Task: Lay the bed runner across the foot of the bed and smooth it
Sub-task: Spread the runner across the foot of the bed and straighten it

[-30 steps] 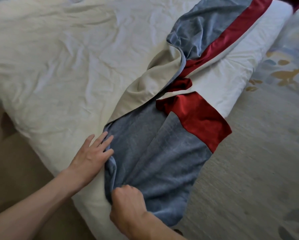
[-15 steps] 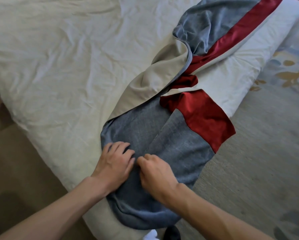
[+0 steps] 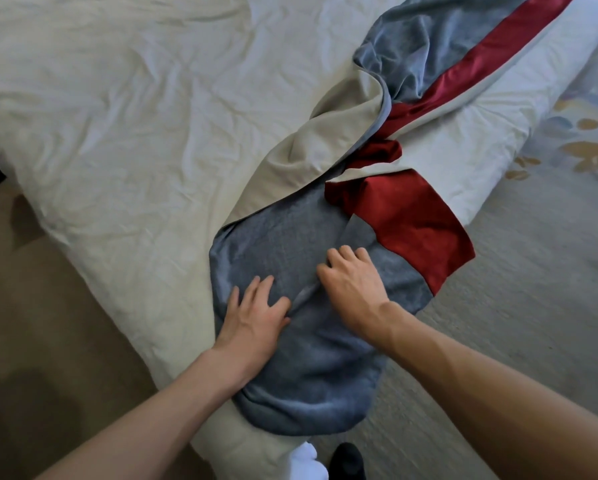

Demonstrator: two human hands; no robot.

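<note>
Bed runner: 1, twisted | bed: 1 | left hand flat | right hand gripping

The blue-grey bed runner, with a red stripe and a cream back, lies twisted and bunched up along the edge of the white bed, its near end hanging over the corner.

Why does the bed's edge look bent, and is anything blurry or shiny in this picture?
Head view: the wide-angle lens seems to bow the bed's edges; soft light falls on the white duvet; sheen shows only on the red band of the bed runner; the carpet at right is smeared, while the left hand and right hand look crisp.
</note>
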